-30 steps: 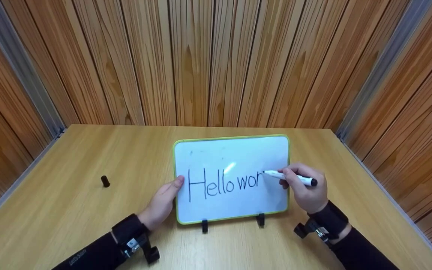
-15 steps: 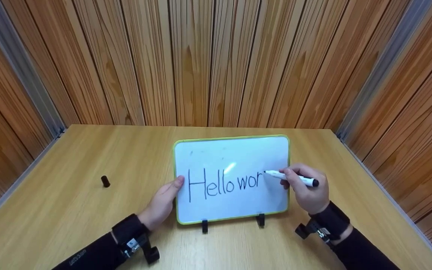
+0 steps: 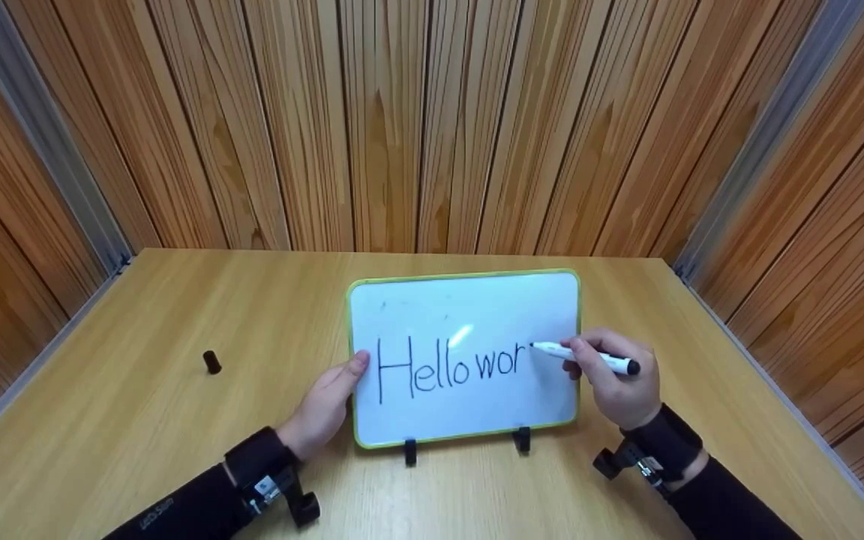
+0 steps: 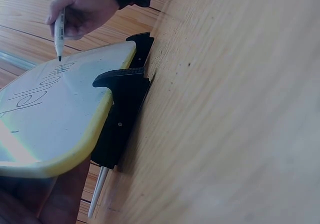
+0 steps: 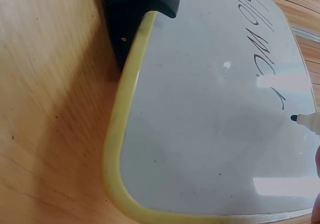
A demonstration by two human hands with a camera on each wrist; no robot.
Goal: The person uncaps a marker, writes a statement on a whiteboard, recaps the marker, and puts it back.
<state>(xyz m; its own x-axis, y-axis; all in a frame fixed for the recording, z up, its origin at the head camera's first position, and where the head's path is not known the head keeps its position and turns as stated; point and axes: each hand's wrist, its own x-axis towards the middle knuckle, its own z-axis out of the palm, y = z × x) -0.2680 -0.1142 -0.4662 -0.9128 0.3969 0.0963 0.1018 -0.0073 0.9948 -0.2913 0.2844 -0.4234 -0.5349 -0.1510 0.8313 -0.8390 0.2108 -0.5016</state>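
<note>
Two black supports (image 3: 411,453) hold a whiteboard (image 3: 477,409) near the middle of the wooden table (image 3: 274,300), their hooked lips over its bottom edge. The board leans back, its face white and glossy, its corners rounded, its narrow rim yellow-green. Thin black handwriting (image 3: 394,366) reads "Hello wor", beginning with a tall H at the left and climbing slightly toward the right. A bright streak of reflected light lies above the words, and a few faint smudges mark the upper part. The left hand (image 3: 323,405) grips the board's left edge, thumb on the front and fingers behind. The right hand (image 3: 623,382) pinches a white marker (image 3: 615,362) with a black end; its dark nib points just beside the r, though whether it touches the surface I cannot tell. Well apart, a short black cylinder (image 3: 211,362) stands or lies at the left.
</note>
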